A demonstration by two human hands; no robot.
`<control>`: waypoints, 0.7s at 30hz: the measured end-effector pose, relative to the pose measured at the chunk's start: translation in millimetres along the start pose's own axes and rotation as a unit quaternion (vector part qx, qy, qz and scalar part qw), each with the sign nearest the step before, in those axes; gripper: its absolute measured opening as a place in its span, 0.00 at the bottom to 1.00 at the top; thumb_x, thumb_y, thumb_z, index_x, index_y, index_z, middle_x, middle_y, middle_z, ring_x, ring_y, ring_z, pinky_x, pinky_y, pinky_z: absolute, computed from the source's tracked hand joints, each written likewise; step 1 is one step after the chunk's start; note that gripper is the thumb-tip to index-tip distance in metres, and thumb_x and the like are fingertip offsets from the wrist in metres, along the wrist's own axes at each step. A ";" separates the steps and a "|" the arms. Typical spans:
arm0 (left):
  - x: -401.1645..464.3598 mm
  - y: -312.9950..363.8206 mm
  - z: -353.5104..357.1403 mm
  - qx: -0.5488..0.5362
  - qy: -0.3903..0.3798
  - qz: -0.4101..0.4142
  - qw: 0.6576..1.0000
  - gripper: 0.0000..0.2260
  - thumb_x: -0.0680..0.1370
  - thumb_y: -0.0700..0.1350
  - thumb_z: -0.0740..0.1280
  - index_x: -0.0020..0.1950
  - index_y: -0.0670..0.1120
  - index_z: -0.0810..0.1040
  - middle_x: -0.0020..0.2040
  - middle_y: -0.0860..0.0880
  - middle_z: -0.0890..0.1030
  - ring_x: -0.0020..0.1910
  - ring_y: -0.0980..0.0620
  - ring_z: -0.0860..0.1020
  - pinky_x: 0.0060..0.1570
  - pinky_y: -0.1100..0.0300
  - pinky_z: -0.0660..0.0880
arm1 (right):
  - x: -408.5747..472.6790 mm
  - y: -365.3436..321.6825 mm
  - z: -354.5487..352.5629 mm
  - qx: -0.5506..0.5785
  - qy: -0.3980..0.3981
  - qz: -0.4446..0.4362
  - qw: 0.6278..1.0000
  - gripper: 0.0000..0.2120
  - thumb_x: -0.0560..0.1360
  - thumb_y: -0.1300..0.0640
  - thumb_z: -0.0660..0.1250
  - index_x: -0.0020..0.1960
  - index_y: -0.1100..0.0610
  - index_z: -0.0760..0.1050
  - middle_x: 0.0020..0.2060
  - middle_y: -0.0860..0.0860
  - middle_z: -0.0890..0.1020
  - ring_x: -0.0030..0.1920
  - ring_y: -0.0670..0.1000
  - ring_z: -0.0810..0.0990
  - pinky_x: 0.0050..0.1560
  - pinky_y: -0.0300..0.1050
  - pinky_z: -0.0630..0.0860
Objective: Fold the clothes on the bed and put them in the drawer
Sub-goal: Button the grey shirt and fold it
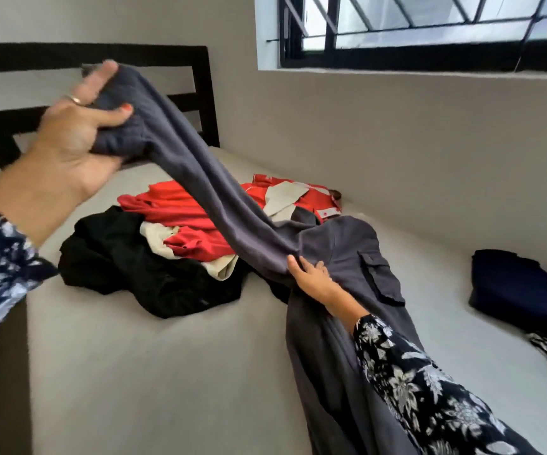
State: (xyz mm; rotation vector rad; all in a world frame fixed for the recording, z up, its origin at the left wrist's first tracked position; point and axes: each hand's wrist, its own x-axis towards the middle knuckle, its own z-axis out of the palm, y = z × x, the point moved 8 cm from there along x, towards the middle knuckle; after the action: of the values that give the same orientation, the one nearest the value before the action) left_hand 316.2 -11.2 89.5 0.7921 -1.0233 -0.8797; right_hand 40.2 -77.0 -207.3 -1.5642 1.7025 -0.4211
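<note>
Left hand [72, 139] gripping grey trousers [219, 205], right hand [315, 277] pressing them

Soft daylight, wide-angle warp

Even light comes from the window [429, 27] above the right hand [315, 280]; shadows stay faint. The left hand [78, 133] is motion-blurred, and lines bend toward the frame edges.
</note>
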 end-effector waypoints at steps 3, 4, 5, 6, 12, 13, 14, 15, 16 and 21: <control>3.9 0.6 64.4 -0.053 -0.081 0.002 0.995 0.19 0.78 0.31 0.58 0.59 0.53 0.74 0.50 0.56 0.83 0.50 0.54 0.83 0.46 0.58 0.81 | -17.8 -1.7 -23.0 0.205 -0.020 -0.053 0.977 0.36 0.78 0.32 0.47 0.78 0.53 0.55 0.77 0.49 0.56 0.77 0.48 0.52 0.75 0.44 0.50; 5.4 2.2 97.2 -0.044 -0.121 0.018 0.991 0.18 0.78 0.30 0.58 0.61 0.50 0.73 0.49 0.55 0.83 0.49 0.54 0.82 0.46 0.57 0.80 | -26.6 1.5 -31.6 0.243 -0.024 -0.051 0.968 0.37 0.78 0.32 0.46 0.77 0.54 0.58 0.76 0.48 0.60 0.76 0.47 0.56 0.74 0.43 0.53; -1.6 3.4 133.2 -0.052 -0.163 0.008 0.985 0.18 0.78 0.30 0.57 0.62 0.48 0.72 0.48 0.55 0.84 0.48 0.53 0.82 0.46 0.57 0.80 | -32.5 7.9 -37.2 0.268 -0.031 -0.043 0.962 0.38 0.76 0.30 0.46 0.76 0.55 0.62 0.74 0.47 0.64 0.74 0.47 0.61 0.73 0.46 0.56; -3.3 3.9 161.3 -0.056 -0.192 0.015 0.980 0.19 0.78 0.30 0.58 0.65 0.47 0.71 0.47 0.54 0.84 0.47 0.52 0.82 0.46 0.56 0.79 | -42.6 14.5 -44.2 0.288 -0.037 -0.036 0.956 0.40 0.73 0.28 0.47 0.73 0.55 0.67 0.70 0.47 0.70 0.70 0.47 0.67 0.73 0.48 0.60; -113.9 -14.8 279.8 0.001 -0.502 -0.052 0.863 0.26 0.77 0.28 0.58 0.74 0.43 0.62 0.54 0.51 0.81 0.56 0.53 0.78 0.57 0.60 0.75 | -109.8 69.7 -83.0 0.483 -0.059 0.040 0.873 0.40 0.73 0.27 0.47 0.62 0.58 0.76 0.57 0.59 0.81 0.51 0.59 0.81 0.53 0.53 0.77; -138.1 -29.7 282.8 0.027 -0.541 -0.074 0.837 0.26 0.77 0.27 0.58 0.74 0.41 0.62 0.55 0.51 0.80 0.56 0.54 0.77 0.58 0.60 0.75 | -126.7 79.5 -86.8 0.516 -0.064 0.056 0.852 0.37 0.76 0.30 0.49 0.64 0.59 0.74 0.58 0.61 0.81 0.50 0.61 0.81 0.52 0.55 0.77; -158.1 -45.9 281.6 0.062 -0.564 -0.089 0.818 0.25 0.77 0.27 0.58 0.73 0.39 0.62 0.56 0.50 0.80 0.57 0.55 0.77 0.59 0.62 0.74 | -142.7 85.7 -92.5 0.526 -0.072 0.059 0.845 0.34 0.75 0.32 0.57 0.65 0.60 0.73 0.57 0.62 0.80 0.49 0.61 0.81 0.49 0.56 0.79; -179.6 -60.5 280.7 0.096 -0.591 -0.093 0.795 0.23 0.77 0.26 0.58 0.72 0.37 0.64 0.58 0.49 0.79 0.57 0.58 0.77 0.60 0.64 0.73 | -153.4 90.8 -90.4 0.526 -0.081 0.063 0.844 0.36 0.67 0.34 0.71 0.63 0.61 0.74 0.54 0.62 0.80 0.46 0.61 0.82 0.44 0.56 0.81; -198.7 -77.8 276.8 0.140 -0.613 -0.081 0.773 0.22 0.77 0.26 0.59 0.71 0.35 0.66 0.60 0.48 0.78 0.58 0.60 0.76 0.61 0.66 0.71 | -172.4 85.8 -72.4 0.477 -0.105 0.090 0.868 0.41 0.53 0.39 0.81 0.58 0.62 0.77 0.51 0.61 0.81 0.43 0.59 0.84 0.39 0.54 0.82; -310.6 -145.2 251.3 0.273 -0.707 -0.058 0.650 0.19 0.77 0.29 0.62 0.66 0.40 0.76 0.63 0.43 0.79 0.59 0.58 0.75 0.62 0.67 0.70 | -230.9 115.5 -48.7 0.405 -0.232 0.124 0.876 0.28 0.80 0.44 0.58 0.70 0.65 0.70 0.52 0.56 0.83 0.51 0.48 0.82 0.51 0.44 0.78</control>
State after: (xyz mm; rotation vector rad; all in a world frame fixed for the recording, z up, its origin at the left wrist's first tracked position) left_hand -34.0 167.7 -71.9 0.5342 -2.7658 -1.3246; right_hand -86.8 151.7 -183.9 -0.7335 1.0993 -0.4888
